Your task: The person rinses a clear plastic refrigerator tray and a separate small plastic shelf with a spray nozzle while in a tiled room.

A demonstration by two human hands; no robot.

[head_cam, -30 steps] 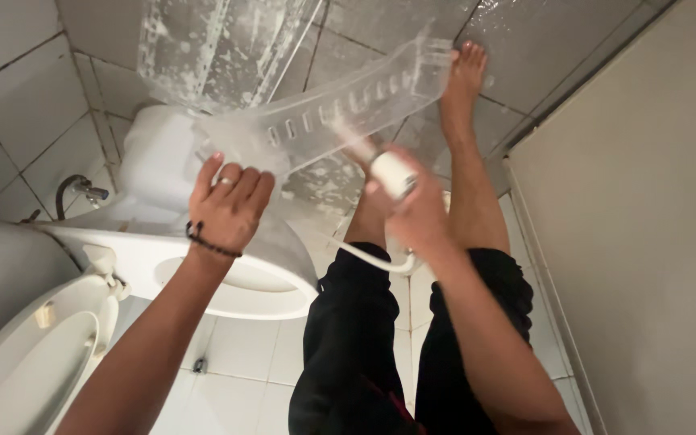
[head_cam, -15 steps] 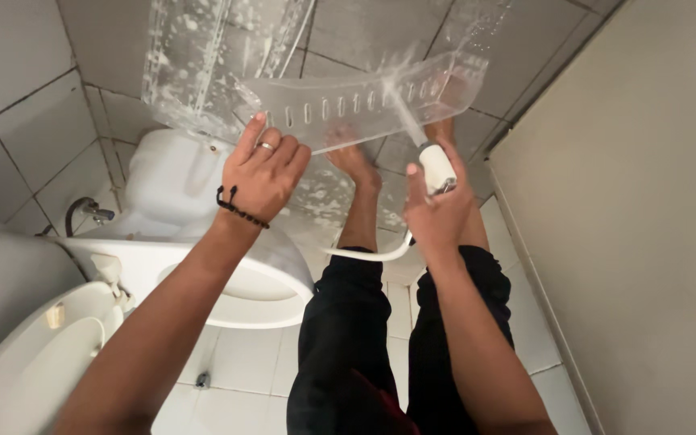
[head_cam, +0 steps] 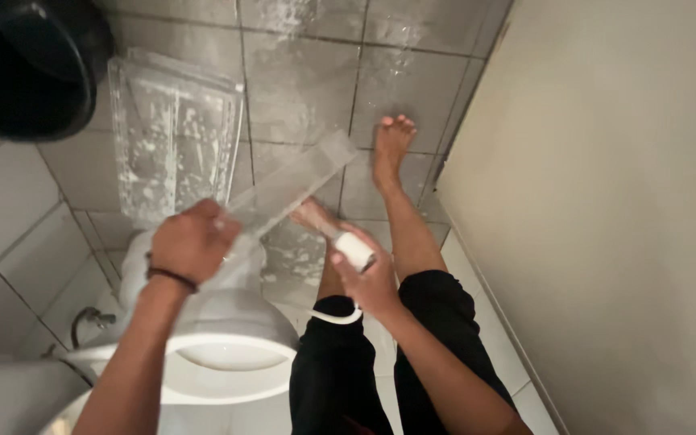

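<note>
Two bare hands work over a wet tiled floor (head_cam: 300, 72) beside a white toilet bowl (head_cam: 227, 354). The left hand (head_cam: 191, 242) is closed around one end of a long clear plastic tray (head_cam: 296, 181), which slants up and away from it over the floor, its far end unsupported. The right hand (head_cam: 372, 278) is wrapped around a white spray head (head_cam: 354, 248) aimed toward the tray, with a thin white hose (head_cam: 333, 316) looping down across the person's black trousers (head_cam: 340, 379). A second clear plastic panel (head_cam: 175, 133), speckled with foam or water, leans or lies on the tiles near a black bucket (head_cam: 34, 64). One risk is the wet tray slipping out of a one-ended hold and dropping onto the tiles or the bare foot (head_cam: 392, 141) stretched out below it. Soapy, wet tiles under bare feet could also cause a slip, since the person appears perched close to the bowl. Spray bouncing off the slanted tray may splash back toward the legs and the wall (head_cam: 606, 201). I cannot tell whether water is flowing from the head right now.
</note>
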